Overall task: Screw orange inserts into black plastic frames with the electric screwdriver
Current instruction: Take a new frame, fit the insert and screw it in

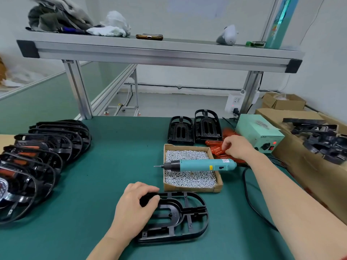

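The frame lies flat on the green table right in front of me. My left hand holds it by its left end, fingers curled over the rim. Just behind it sits a shallow box full of screws, and the screwdriver lies across the box, bit pointing left. My right hand reaches past the box's far right corner, fingers bent down into the pile of inserts; I cannot tell whether they have hold of one. Two more frames lie side by side behind the box. To the right of the inserts is a pale green power unit with a red light on, and beyond it a carton holding black parts. A black cable runs along the table under my right arm. Far left, a row of frames leans overlapping, some showing orange.
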Available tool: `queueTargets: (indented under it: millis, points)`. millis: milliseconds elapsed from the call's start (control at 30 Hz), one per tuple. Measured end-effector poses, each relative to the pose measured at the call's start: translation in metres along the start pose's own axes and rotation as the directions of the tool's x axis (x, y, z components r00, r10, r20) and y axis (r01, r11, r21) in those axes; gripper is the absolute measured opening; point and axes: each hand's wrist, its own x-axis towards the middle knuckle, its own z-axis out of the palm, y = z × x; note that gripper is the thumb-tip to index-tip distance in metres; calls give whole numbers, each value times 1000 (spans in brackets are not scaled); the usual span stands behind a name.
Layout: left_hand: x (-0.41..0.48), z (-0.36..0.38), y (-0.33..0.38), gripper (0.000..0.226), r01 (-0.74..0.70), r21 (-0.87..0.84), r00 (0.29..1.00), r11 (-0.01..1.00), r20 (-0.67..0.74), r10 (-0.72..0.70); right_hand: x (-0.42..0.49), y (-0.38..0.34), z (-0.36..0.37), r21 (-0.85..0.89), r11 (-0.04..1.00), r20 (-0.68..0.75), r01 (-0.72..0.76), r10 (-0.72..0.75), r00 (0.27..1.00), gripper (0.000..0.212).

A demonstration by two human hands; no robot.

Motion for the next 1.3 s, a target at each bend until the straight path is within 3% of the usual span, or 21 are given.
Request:
queueTargets:
  millis: [233, 567, 833, 1100, 1300]
  points:
    - [-1, -1, 1, 18, -7, -11, 1000, 1000, -5, 7, -7, 9, -1, 12, 995, 1, 96, -96, 995, 29]
    - [0, -1, 1, 18, -3, -11, 1000, 1000, -8, 3, -18, 12, -9, 146, 983, -57, 110, -103, 993, 23]
    - [-1, -1, 0, 18, 1, -42, 1000, 999, -22, -2, -44, -5, -25, 179, 963, -167, 203, -173, 971, 19]
    - [-2, -1, 2, 18, 32, -134, 999, 990, -38, -38, -97, -56, -8, 362, 802, -417, 476, -317, 852, 27]
    - [-3, -2, 2, 34, 44, -183, 997, 982, -49, -54, -127, -86, 24, 322, 728, -504, 605, -409, 761, 25]
